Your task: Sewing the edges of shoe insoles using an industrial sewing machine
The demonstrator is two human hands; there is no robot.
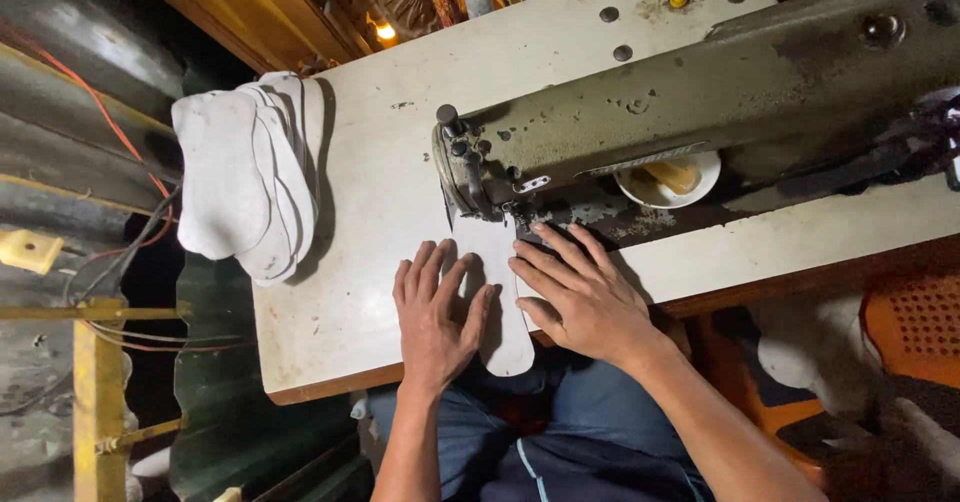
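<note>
flat under left hand (436, 314) and right hand (580, 297), white fabric piece (503, 292)

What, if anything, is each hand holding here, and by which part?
Neither hand grips anything. The left hand and right hand lie flat, pressing the white sole-shaped piece to the sewing table, one along each long side.

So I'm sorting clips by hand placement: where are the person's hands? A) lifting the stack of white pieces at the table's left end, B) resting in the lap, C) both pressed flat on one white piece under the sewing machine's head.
C: the left hand and right hand lie flat on the white piece at the sewing machine.
</note>
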